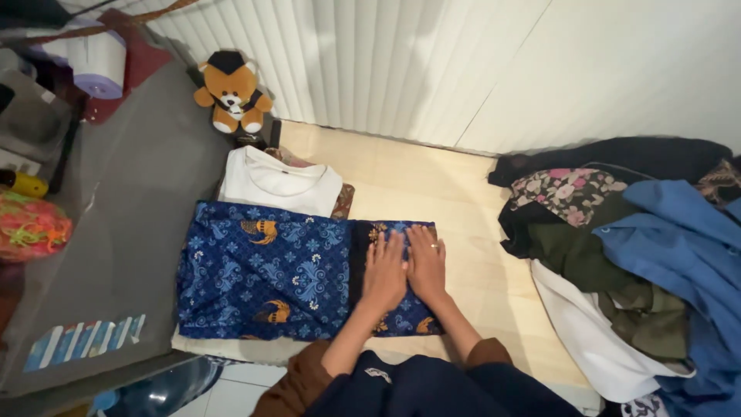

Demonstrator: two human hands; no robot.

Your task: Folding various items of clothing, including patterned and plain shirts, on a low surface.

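Left hand (384,272) and right hand (427,264) lie flat, fingers spread, gripping nothing, on the blue batik cloth (262,270). They sit near its right edge, apparently folded. Bare floor (471,232) separates it from the clothes pile (641,255).

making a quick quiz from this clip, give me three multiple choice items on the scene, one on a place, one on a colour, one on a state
1. Where does the teddy bear sit?
A. by the blinds, beyond the white shirt
B. on the clothes pile
C. in the person's lap

2. What colour is the patterned cloth under the hands?
A. red
B. blue with orange motifs
C. plain grey

3. How are the left hand and right hand placed?
A. gripping a hanger
B. raised in the air
C. flat, palms down, side by side

Answers: 1 A, it sits past the white shirt; 2 B, blue print shows; 3 C, both press the cloth.
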